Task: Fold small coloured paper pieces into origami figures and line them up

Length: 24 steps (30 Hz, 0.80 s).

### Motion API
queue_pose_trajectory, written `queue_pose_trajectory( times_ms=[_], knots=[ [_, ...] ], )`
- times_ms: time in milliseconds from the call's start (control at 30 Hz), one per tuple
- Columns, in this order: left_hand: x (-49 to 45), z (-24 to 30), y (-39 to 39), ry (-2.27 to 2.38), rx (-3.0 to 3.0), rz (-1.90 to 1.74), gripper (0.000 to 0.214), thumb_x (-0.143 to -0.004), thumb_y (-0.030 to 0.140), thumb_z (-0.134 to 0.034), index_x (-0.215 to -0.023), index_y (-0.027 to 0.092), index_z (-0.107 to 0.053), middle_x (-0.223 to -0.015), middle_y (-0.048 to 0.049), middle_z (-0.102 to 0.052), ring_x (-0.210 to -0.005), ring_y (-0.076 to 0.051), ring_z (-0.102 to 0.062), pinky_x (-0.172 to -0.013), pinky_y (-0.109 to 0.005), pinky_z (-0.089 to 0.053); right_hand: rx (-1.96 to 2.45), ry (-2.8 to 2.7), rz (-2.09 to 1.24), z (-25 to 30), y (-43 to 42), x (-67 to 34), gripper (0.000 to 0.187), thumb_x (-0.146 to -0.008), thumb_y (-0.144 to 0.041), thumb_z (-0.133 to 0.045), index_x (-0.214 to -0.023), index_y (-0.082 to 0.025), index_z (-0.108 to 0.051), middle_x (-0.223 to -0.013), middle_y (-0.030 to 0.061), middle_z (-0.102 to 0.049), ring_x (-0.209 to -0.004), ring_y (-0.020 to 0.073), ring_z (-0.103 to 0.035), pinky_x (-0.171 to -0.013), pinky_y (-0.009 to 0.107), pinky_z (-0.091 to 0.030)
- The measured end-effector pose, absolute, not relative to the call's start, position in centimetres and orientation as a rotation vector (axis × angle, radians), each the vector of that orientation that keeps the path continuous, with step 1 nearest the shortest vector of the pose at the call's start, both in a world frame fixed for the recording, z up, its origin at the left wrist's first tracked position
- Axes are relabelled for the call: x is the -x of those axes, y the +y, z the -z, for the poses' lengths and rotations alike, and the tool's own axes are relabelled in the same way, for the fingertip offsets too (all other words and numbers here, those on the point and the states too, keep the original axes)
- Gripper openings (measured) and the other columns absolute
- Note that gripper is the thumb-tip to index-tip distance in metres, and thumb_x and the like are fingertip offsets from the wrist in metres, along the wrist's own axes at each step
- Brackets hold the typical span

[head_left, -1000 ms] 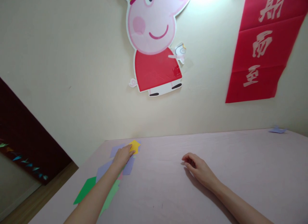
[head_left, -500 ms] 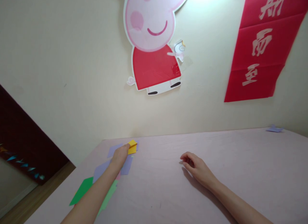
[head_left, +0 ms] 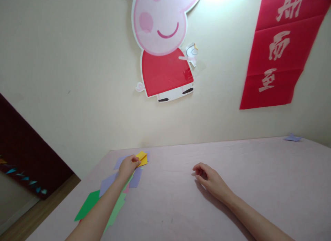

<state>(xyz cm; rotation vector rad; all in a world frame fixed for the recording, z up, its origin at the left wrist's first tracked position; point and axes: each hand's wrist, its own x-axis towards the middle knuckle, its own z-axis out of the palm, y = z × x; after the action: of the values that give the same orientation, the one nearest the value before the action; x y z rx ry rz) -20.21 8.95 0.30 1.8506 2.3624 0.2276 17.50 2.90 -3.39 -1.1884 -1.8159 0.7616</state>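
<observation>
While the yellow paper [head_left: 143, 161] lies over purple paper [head_left: 135, 179] at the far left of the table [head_left: 165, 199], the left hand [head_left: 128, 167] reaches forward, thumb and fingers pinching its left edge. The right hand [head_left: 209, 178], well apart, is loosely curled, thumb and fingertips narrowly spaced.
</observation>
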Motion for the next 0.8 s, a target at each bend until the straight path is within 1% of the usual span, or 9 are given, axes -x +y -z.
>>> queue_pose_trajectory(
  times_ms=[233,433,800],
  knots=[
    [19.4,-0.2,8.6,2.361,-1.833,-0.258,0.033,-0.094,0.034,-0.06,-0.123,0.017,-0.057,-0.123,-0.0089,-0.06,-0.103,-0.024,-0.063,-0.085,-0.043,-0.054,1.183,-1.826,-0.759,3.0,2.7,-17.5,0.02,-0.077,-0.016,-0.05,-0.093,-0.02,-0.061,-0.084,0.003,-0.063,-0.082,0.0202,-0.06,-0.077,0.033,-0.047],
    [18.2,-0.4,8.3,2.401,-1.99,-0.265,0.034,-0.094,0.033,-0.06,-0.123,0.017,-0.057,-0.123,-0.0095,-0.059,-0.103,-0.023,-0.062,-0.086,-0.044,-0.054,1.191,-1.827,-0.756,3.1,2.6,-17.4,0.02,-0.077,-0.017,-0.05,-0.094,-0.02,-0.06,-0.085,0.0031,-0.064,-0.082,0.0199,-0.06,-0.077,0.033,-0.047],
    [17.3,-1.1,7.0,2.48,-2.105,-0.076,0.033,-0.094,0.033,-0.059,-0.123,0.017,-0.057,-0.123,-0.0094,-0.06,-0.102,-0.023,-0.063,-0.086,-0.043,-0.054,1.203,-1.832,-0.759,2.9,2.6,-17.4,0.018,-0.079,-0.018,-0.05,-0.093,-0.021,-0.06,-0.085,0.0032,-0.064,-0.083,0.0203,-0.061,-0.078,0.034,-0.047]
  ],
)
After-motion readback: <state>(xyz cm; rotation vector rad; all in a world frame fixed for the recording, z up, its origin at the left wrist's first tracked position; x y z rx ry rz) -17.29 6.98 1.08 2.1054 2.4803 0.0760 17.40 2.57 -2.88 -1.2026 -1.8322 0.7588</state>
